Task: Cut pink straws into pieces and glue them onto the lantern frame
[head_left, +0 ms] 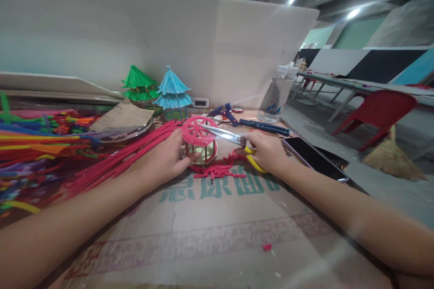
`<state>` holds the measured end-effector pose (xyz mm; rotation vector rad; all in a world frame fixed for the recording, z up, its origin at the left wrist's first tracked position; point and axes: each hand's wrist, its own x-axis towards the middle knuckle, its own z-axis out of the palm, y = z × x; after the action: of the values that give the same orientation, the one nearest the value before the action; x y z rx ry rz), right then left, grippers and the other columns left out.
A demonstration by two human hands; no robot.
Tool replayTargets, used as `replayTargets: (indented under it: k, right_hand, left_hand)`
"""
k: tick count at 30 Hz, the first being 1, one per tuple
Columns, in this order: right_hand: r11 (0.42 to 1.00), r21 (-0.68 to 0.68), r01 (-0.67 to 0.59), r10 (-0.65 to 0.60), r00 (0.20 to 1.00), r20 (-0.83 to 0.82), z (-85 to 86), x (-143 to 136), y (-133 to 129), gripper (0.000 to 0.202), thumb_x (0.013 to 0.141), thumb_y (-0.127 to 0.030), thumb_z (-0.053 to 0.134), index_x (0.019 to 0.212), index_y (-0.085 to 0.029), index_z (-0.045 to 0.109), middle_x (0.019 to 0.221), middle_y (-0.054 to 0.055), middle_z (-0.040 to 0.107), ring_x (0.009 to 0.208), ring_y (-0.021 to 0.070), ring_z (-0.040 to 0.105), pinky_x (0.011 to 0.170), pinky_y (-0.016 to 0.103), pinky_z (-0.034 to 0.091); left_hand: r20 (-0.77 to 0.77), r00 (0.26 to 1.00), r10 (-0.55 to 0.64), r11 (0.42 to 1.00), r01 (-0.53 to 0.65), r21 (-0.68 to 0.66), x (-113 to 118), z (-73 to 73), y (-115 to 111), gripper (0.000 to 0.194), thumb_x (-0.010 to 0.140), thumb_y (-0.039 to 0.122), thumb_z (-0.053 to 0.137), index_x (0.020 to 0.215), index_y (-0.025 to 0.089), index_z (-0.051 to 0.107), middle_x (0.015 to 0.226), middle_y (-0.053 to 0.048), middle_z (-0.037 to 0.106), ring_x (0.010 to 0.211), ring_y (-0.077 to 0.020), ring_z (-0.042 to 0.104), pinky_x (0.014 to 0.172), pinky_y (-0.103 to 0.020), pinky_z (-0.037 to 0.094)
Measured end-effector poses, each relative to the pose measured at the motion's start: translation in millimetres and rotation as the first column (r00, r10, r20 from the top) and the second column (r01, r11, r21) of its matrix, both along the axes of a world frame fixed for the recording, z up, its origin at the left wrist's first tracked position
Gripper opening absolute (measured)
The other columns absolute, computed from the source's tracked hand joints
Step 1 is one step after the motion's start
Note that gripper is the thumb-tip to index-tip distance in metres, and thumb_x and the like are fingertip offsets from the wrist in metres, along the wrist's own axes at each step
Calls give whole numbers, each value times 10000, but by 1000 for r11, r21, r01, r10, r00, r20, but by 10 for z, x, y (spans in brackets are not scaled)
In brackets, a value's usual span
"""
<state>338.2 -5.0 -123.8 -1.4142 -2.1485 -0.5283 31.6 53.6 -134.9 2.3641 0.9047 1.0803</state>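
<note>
Round pink spoked frame [200, 141] pinched in left hand [169, 156]; yellow-handled steel scissors [232, 137] gripped in right hand [267, 150]; spokes could be bent by blade slip.

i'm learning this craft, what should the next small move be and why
Probably a careful snip at the pink wheel-shaped top, with the left hand steadying its side: the right hand holds the scissors with their blades over it, and short pink pieces lie close by.
</note>
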Motion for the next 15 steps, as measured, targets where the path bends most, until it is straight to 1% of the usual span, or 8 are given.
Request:
replayTargets:
  k: [2,3,6,9,12,15]
  right_hand:
    - [1000,-26,5,-6,998,-59,-19,-10,7,344,868,-484,713,1073,-208,705,795,33,685,667,185,589,610,289,395]
    - [999,-35,10,-13,996,-90,-28,-17,13,360,863,-484,722,1103,-215,704,787,26,679,658,181,581,605,285,390]
    - [998,-48,27,-33,989,-145,-45,-33,30,380,862,-481,725,1144,-227,696,802,26,674,657,179,570,594,282,383]
    - [998,-62,28,-37,987,-159,-49,-35,39,382,857,-489,727,1128,-221,697,805,28,667,658,179,565,586,282,382]
    - [997,-69,18,-30,986,-164,-44,-32,34,393,859,-496,720,1137,-220,694,806,26,662,663,179,565,588,282,388]
    - [997,-71,23,-36,982,-184,-42,-30,31,404,871,-497,697,1170,-225,691,797,23,660,652,176,562,582,281,391]
  left_hand:
    - [-25,999,31,999,-31,-29,17,-33,30,429,839,402,712,1200,221,567,1185,-107,643,1115,-312,647,1006,-501,516]
    - [-10,999,49,997,-49,-63,26,-52,53,470,834,419,719,1215,216,534,1175,-107,647,1090,-303,660,978,-496,533]
    - [147,986,82,980,-54,-189,55,-91,133,576,765,426,781,1193,212,460,1123,-90,661,1040,-281,688,920,-479,567]
    - [276,955,104,962,-26,-273,76,-78,189,590,715,401,805,1128,215,428,1114,-87,662,1014,-272,704,895,-479,582]
    - [319,939,126,949,-20,-316,87,-46,209,605,705,388,809,1124,216,407,1145,-100,656,1016,-271,708,885,-481,590]
    - [327,937,126,950,-19,-312,86,-43,220,618,709,365,807,1147,221,395,1116,-83,665,1012,-259,709,876,-466,595]
